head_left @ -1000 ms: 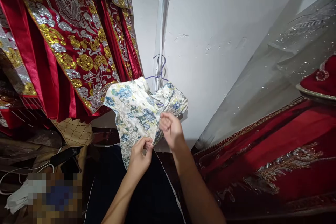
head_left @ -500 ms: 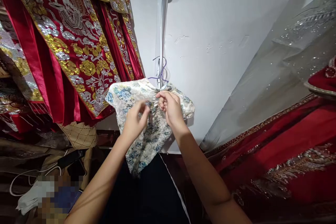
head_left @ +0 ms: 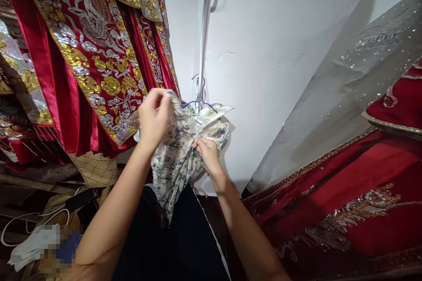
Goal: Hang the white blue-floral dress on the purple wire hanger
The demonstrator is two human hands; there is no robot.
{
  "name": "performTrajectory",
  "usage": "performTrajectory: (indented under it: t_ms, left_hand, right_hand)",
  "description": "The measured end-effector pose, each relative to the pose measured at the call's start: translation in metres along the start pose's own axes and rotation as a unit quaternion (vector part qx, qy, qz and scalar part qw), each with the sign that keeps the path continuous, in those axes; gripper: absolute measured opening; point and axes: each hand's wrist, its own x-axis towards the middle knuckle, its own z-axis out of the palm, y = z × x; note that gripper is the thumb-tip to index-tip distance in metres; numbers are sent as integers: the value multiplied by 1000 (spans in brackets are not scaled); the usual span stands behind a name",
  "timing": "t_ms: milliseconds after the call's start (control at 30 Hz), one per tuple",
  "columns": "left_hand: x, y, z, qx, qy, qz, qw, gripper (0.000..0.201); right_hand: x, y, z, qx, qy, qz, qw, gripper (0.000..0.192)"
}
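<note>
We have the floral garment (head_left: 180, 153) on a purple hanger (head_left: 200, 99) against the white wall (head_left: 263, 52), beside the red robes (head_left: 89, 52). Our left hand (head_left: 154, 116) clamps its upper edge, keeping the cloth taut; our right hand (head_left: 206, 153) pinches the front, lower down, fingers together on the fabric.

Red satin robes w/ gold & silver embroidery (head_left: 92, 61) hang upper left, against the white plaster wall (head_left: 280, 52). Sheer grey sequinned veil (head_left: 346, 83) drapes at right, over a red beaded gown (head_left: 346, 197). Beige quilted fabric piece (head_left: 95, 169) low left, near a white cable (head_left: 33, 219).
</note>
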Motion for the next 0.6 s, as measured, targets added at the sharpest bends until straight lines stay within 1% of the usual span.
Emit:
performTrajectory:
  t_ms: [33, 67, 100, 133, 167, 200, 233, 267, 333, 400, 433, 500, 533, 600]
  left_hand:
    - [5, -11, -12, -47, 46, -45, 997, 8]
    - [8, -25, -25, -102, 88, -101, 986, 9]
    - [7, -39, -37, -162, 118, -173, 964, 12]
    - [3, -54, -47, -212, 139, -250, 935, 16]
    - [-6, -67, -55, -240, 155, -318, 904, 21]
    - [-19, -79, -58, -246, 166, -364, 883, 25]
    - [-36, -88, -59, -239, 166, -383, 877, 27]
    - [-55, -95, -56, -231, 158, -388, 878, 28]
    - [-97, -102, -44, -220, 119, -393, 885, 27]
    - [-132, -103, -30, -213, 45, -402, 889, 26]
    - [-144, -102, -24, -213, 2, -405, 889, 25]
    - [-156, -95, -16, -217, -72, -405, 885, 25]
    - [-156, -90, -13, -222, -96, -402, 883, 25]
    - [-148, -74, -10, -240, -132, -391, 879, 24]
  right_hand:
    - [-7, 6, -1, 14, 10, 5, 1000, 29]
    - [-14, 9, -1, 23, 15, 10, 1000, 29]
    - [-22, 10, -1, 35, 19, 13, 999, 28]
    - [-30, 10, 0, 52, 23, 14, 998, 27]
    - [-38, 9, 2, 73, 26, 14, 997, 26]
    - [-46, 7, 5, 97, 30, 17, 995, 25]
    - [-54, 6, 7, 123, 34, 24, 992, 24]
    - [-63, 6, 10, 148, 39, 36, 988, 24]
    - [-81, 9, 12, 181, 47, 64, 980, 24]
    - [-96, 18, 9, 186, 56, 95, 976, 25]
    - [-103, 23, 5, 178, 60, 108, 976, 26]
    - [-111, 31, -5, 142, 49, 126, 980, 29]
    - [-113, 33, -11, 121, 38, 131, 983, 30]
    - [-113, 34, -19, 85, 20, 132, 987, 34]
